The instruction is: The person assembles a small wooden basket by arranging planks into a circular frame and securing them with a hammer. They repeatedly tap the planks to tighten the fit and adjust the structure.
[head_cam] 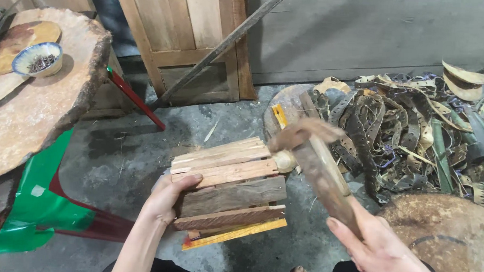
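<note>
A small slatted wooden crate stands on the concrete floor in front of me, its top made of several rough boards with a yellow strip at the near edge. My left hand grips the crate's left side, thumb over the top board. My right hand is closed around the wooden handle of a rusty hammer. The hammer's head hangs raised above the crate's far right corner, slightly blurred.
A thick stone-like slab table stands at the left with a blue-rimmed bowl of nails on it. Green plastic lies under it. A heap of punched strap offcuts fills the right. A round stump sits near right.
</note>
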